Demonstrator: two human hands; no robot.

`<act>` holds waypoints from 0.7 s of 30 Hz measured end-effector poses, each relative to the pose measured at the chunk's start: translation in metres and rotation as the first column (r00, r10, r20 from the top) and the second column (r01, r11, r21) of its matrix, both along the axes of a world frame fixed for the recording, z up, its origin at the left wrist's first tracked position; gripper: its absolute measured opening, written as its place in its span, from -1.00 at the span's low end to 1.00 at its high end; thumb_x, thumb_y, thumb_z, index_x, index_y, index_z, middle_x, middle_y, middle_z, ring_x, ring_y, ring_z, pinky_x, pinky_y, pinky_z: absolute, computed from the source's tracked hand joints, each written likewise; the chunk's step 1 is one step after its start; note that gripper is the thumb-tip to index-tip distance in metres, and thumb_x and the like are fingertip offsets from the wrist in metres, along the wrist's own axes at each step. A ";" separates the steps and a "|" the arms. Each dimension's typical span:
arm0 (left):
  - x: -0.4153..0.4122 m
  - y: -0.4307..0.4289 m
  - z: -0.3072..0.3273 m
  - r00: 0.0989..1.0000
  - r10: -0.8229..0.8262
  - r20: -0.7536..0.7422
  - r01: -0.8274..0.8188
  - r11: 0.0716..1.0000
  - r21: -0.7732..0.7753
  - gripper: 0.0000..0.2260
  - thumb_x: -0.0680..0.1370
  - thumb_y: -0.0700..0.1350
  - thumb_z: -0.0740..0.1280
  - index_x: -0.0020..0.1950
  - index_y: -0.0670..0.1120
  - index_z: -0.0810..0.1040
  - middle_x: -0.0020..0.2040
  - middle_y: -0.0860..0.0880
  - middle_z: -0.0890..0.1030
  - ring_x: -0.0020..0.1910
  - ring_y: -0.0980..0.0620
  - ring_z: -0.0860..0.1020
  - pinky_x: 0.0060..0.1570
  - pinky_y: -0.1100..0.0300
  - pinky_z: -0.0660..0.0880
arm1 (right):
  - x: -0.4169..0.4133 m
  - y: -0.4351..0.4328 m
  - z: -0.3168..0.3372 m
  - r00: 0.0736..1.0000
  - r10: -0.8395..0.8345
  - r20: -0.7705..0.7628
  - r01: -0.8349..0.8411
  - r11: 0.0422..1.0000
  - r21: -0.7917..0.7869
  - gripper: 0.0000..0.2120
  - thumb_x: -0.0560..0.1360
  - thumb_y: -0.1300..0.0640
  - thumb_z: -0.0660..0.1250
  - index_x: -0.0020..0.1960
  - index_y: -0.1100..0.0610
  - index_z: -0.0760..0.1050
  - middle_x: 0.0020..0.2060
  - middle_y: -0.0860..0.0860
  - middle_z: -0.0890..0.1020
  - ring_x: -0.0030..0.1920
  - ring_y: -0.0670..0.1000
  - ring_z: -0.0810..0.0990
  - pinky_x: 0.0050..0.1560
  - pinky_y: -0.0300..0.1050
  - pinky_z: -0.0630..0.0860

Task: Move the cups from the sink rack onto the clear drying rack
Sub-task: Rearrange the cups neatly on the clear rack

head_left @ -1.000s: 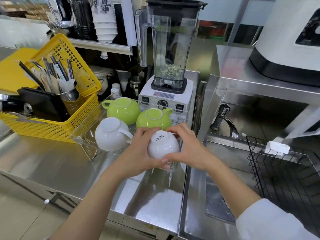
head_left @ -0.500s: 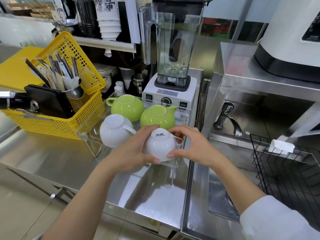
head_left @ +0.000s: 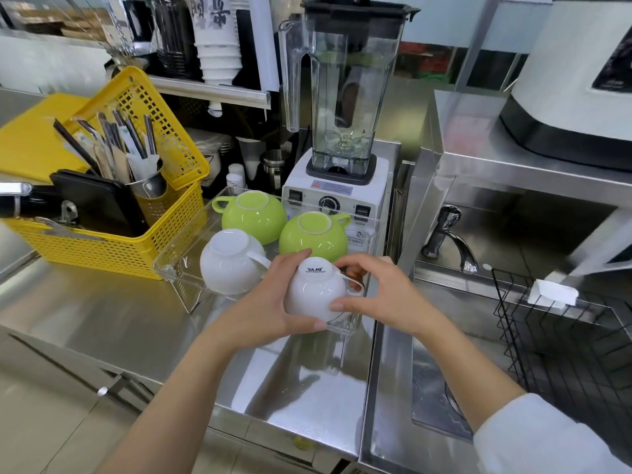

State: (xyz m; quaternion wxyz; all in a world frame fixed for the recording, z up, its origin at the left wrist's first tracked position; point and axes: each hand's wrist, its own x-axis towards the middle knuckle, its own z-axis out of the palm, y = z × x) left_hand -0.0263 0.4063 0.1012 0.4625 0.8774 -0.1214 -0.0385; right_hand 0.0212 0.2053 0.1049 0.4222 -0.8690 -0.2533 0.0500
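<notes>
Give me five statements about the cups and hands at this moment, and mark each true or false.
1. Both the left hand and the right hand hold the upside-down white ceramic cup with the printed base. True.
2. Two green ceramic cups sit in the clear plastic drying rack. True.
3. The green cups stand mouth up. False: both are base up.
4. The black wire sink rack holds several cups. False: no cups show in it.
5. A second white ceramic cup lies in the clear rack, left of the held one. True.
</notes>
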 end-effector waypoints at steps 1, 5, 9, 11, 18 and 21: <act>0.000 -0.002 0.000 1.000 0.013 0.004 -0.013 1.000 -0.004 -0.08 0.20 0.13 0.49 0.46 0.06 0.11 0.33 0.14 0.21 0.24 0.35 0.21 0.14 0.61 0.14 | 0.000 0.000 0.000 1.000 0.008 0.010 -0.008 1.000 0.013 -0.58 0.24 -0.12 0.50 0.06 -0.17 0.47 -0.16 -0.09 0.54 0.00 -0.04 0.40 -0.06 -0.57 0.22; -0.001 -0.007 0.001 0.998 0.053 0.035 -0.053 0.999 -0.006 -0.04 0.13 0.29 0.36 0.45 0.06 0.10 0.29 0.15 0.23 0.27 0.29 0.21 0.23 0.37 0.15 | 0.003 -0.001 0.003 0.999 0.008 0.044 -0.015 0.987 0.159 -0.72 0.34 -0.10 0.36 0.02 -0.06 0.50 -0.20 -0.07 0.57 -0.13 -0.14 0.50 -0.03 -0.47 0.34; -0.003 -0.009 -0.001 0.996 0.061 0.063 -0.060 0.998 -0.026 -0.08 0.20 0.19 0.43 0.46 0.10 0.05 0.28 0.17 0.22 0.25 0.33 0.20 0.21 0.39 0.14 | 0.007 -0.002 0.007 0.999 -0.024 0.048 0.013 0.978 0.211 -0.76 0.36 -0.01 0.34 0.02 -0.02 0.50 -0.21 -0.09 0.57 -0.15 -0.15 0.51 -0.05 -0.49 0.36; -0.003 -0.010 -0.003 0.994 0.066 0.083 -0.064 0.997 -0.032 -0.11 0.23 0.14 0.44 0.45 0.10 0.06 0.28 0.15 0.23 0.26 0.30 0.20 0.18 0.43 0.17 | 0.008 -0.003 0.005 0.999 -0.014 0.051 0.003 0.981 0.194 -0.75 0.36 -0.02 0.36 0.03 -0.04 0.50 -0.20 -0.07 0.58 -0.14 -0.14 0.52 -0.04 -0.48 0.37; -0.002 -0.008 -0.004 0.967 0.146 0.208 -0.103 0.973 -0.205 -0.41 0.30 0.22 0.33 0.29 0.22 0.24 0.28 0.24 0.32 0.30 0.31 0.30 0.22 0.51 0.20 | 0.011 -0.002 0.001 0.997 -0.059 0.043 0.046 0.966 0.254 -0.65 0.32 -0.16 0.29 0.03 -0.01 0.51 -0.20 -0.11 0.58 -0.16 -0.21 0.50 -0.05 -0.48 0.36; 0.002 -0.009 0.008 0.925 0.263 0.273 -0.168 0.930 -0.326 -0.55 0.37 0.18 0.29 0.23 0.15 0.38 0.22 0.17 0.46 0.24 0.29 0.40 0.15 0.49 0.30 | 0.017 -0.003 0.003 0.997 -0.071 0.006 0.066 0.958 0.278 -0.80 0.41 -0.01 0.33 0.02 0.00 0.50 -0.19 -0.10 0.56 -0.20 -0.26 0.47 -0.10 -0.46 0.38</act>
